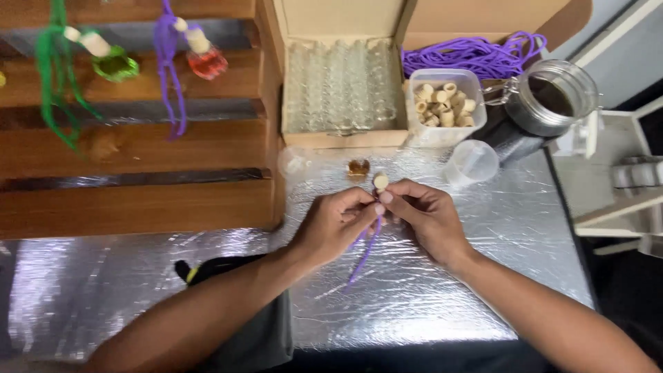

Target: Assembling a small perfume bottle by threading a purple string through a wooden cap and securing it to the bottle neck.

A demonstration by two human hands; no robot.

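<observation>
Looking down from my head, my left hand (333,224) and right hand (427,217) met over the foil-covered table (483,262), fingertips pinched nearly shut. Together they gripped a purple cord (364,252) hanging downward, a small wooden cap (380,182) sitting just above my fingers.

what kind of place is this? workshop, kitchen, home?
Likely a small craft workbench, perhaps at home. A cardboard box of empty little glass bottles, a tub of wooden caps and a pile of purple cord sit on a foil-covered table; finished bottles hang on wooden slats.
</observation>
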